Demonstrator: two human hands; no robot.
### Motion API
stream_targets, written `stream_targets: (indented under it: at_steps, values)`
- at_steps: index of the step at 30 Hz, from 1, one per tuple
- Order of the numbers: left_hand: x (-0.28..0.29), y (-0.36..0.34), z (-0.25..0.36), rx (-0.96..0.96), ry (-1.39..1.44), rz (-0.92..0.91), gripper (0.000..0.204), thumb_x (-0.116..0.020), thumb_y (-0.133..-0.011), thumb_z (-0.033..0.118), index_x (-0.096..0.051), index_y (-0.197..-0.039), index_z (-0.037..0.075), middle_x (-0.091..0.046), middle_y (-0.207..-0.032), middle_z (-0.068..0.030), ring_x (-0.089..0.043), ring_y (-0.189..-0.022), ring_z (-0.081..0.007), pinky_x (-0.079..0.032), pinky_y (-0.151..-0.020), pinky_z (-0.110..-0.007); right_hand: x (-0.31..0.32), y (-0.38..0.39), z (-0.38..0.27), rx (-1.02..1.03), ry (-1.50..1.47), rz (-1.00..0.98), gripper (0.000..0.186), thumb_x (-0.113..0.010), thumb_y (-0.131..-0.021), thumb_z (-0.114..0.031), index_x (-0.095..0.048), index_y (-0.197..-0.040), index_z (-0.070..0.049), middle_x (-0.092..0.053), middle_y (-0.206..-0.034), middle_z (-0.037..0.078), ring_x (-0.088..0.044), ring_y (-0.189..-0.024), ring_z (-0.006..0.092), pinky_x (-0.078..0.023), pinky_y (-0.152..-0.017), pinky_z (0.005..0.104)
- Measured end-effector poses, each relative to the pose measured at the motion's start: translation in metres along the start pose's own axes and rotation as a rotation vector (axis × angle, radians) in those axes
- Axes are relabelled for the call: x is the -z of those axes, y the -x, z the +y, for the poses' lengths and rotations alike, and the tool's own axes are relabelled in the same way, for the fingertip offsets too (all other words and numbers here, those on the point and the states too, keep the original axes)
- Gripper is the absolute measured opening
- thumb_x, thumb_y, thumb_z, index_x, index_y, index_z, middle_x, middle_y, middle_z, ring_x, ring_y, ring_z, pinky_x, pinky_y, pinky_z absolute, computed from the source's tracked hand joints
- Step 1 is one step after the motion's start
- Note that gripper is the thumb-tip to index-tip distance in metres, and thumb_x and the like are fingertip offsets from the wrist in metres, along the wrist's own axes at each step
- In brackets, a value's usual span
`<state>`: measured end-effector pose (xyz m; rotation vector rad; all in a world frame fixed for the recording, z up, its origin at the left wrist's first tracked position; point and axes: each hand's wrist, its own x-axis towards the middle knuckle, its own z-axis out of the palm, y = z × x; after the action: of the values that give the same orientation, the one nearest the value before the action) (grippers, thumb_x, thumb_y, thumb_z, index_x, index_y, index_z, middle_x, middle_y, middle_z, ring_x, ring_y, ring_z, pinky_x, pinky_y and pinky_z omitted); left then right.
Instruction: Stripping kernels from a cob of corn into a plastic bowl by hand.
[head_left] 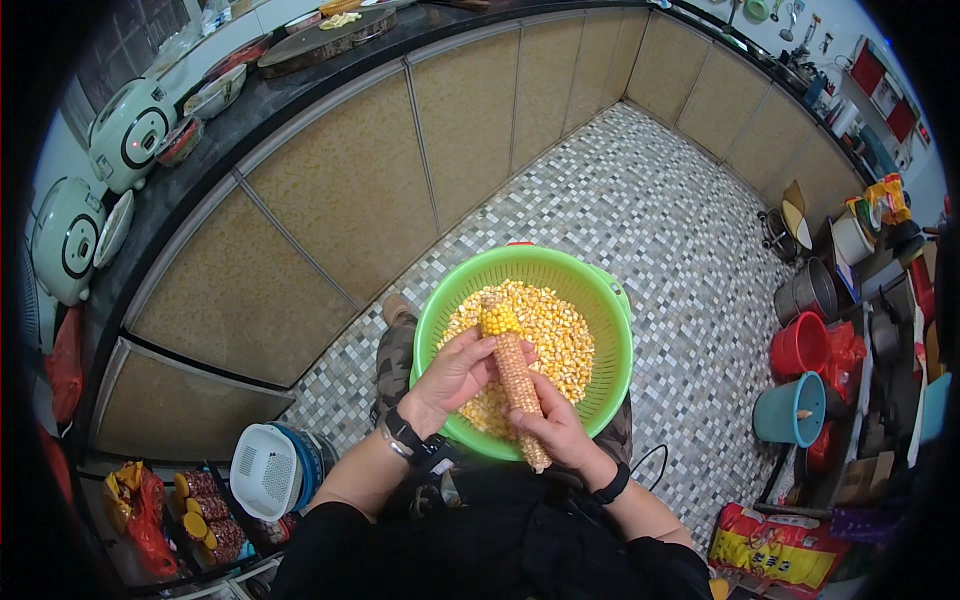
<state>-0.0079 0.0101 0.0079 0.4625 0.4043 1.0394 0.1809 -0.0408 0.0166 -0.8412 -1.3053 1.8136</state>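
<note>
Both my hands grip one corn cob (516, 378), held slantwise over a green plastic colander (619, 345) on my lap. Most of the cob is stripped bare; a band of yellow kernels remains near its far end, with a short bare tip beyond. My left hand (455, 374) closes on the cob's middle, its thumb by the kernel band. Lower down, my right hand (556, 422) wraps the near part, with the bare end sticking out below. Loose yellow corn kernels (563, 345) cover the colander's bottom.
A white basket (266, 472) stands at lower left beside shelves of jars. Red (800, 346) and blue (790, 412) buckets stand at the right by a cluttered rack. A dark counter (330, 62) carries two rice cookers (68, 240) and a round chopping board (327, 42).
</note>
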Motion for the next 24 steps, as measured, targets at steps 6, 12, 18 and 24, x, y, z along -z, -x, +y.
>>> stream_targets:
  at_steps: [6, 12, 18, 24]
  values:
    - [-0.005, 0.001, 0.003, -0.011, 0.037, -0.033, 0.044, -0.050, -0.095, 0.021, -0.039, -0.131, -0.003, -0.053, -0.123, -0.0225, -0.053, -0.116, -0.0330, -0.038, -0.104, -0.046, 0.001, 0.000, -0.006, -0.097, -0.232, -0.032, 0.053, -0.055, -0.090, -0.011, -0.032, -0.137, -0.003, -0.057, -0.107, 0.008, -0.055, -0.082, 0.0110, -0.047, -0.072, 0.0248]
    - [0.006, 0.001, -0.002, -0.014, 0.004, -0.023, 0.045, -0.049, -0.096, 0.030, -0.044, -0.127, -0.003, -0.056, -0.121, -0.0206, -0.054, -0.115, -0.0311, -0.041, -0.102, -0.045, 0.001, -0.001, -0.007, -0.114, -0.273, -0.067, 0.057, -0.052, -0.089, -0.011, -0.028, -0.140, -0.004, -0.058, -0.106, 0.009, -0.055, -0.077, 0.0119, -0.048, -0.069, 0.0248]
    - [0.006, 0.002, -0.002, -0.025, -0.070, -0.015, 0.045, -0.051, -0.095, 0.031, -0.046, -0.125, -0.003, -0.057, -0.119, -0.0179, -0.055, -0.114, -0.0276, -0.043, -0.100, -0.042, -0.001, 0.000, -0.010, -0.127, -0.231, -0.048, 0.058, -0.053, -0.087, -0.012, -0.028, -0.139, -0.002, -0.057, -0.105, 0.011, -0.056, -0.076, 0.0143, -0.048, -0.069, 0.0264]
    - [0.001, 0.001, 0.000, -0.021, -0.064, -0.006, 0.045, -0.056, -0.093, 0.022, -0.043, -0.128, -0.002, -0.056, -0.121, -0.0169, -0.055, -0.114, -0.0272, -0.042, -0.101, -0.042, 0.000, -0.001, -0.010, -0.124, -0.215, -0.048, 0.059, -0.054, -0.087, -0.012, -0.028, -0.139, -0.002, -0.057, -0.103, 0.010, -0.056, -0.076, 0.0142, -0.048, -0.068, 0.0261]
